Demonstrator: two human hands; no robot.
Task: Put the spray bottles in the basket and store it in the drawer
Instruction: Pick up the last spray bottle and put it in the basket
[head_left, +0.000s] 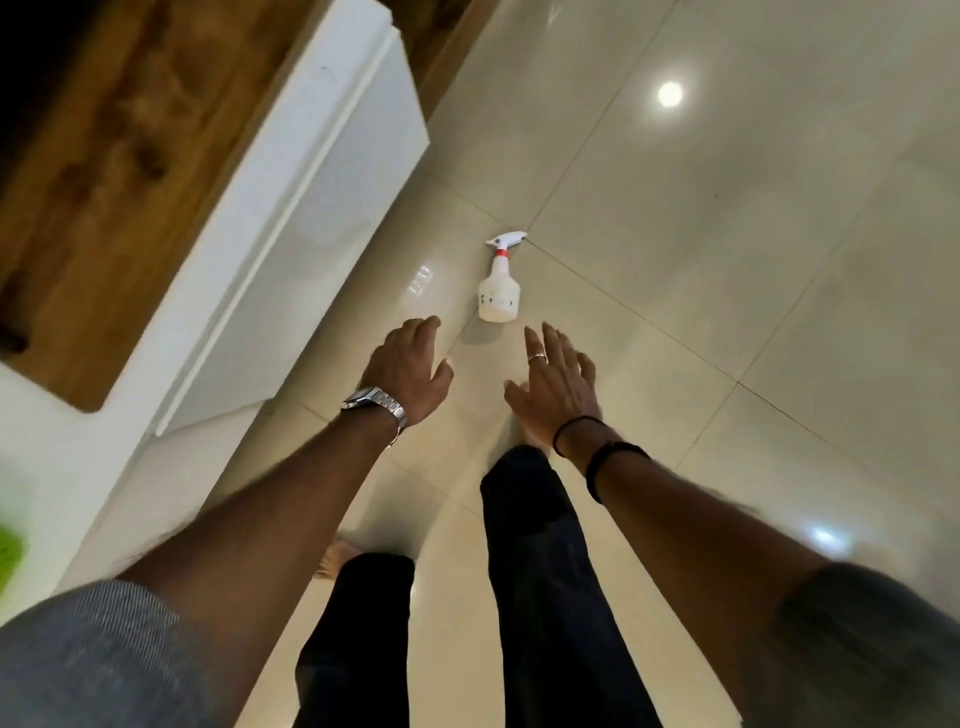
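Note:
A white spray bottle (498, 291) with a red collar and white trigger head stands upright on the glossy tiled floor (727, 234). My left hand (410, 371), wearing a metal watch, hovers just left of and below the bottle, fingers loosely apart and holding nothing. My right hand (556, 382), with a ring and dark wristbands, is spread open just right of and below the bottle, also holding nothing. Neither hand touches the bottle. No basket can be made out clearly.
A white cabinet with drawer fronts (291, 223) and a wooden top (119, 171) runs along the left. A bright green object (10, 556) shows at the left edge. My legs in dark trousers (524, 545) stand below the hands.

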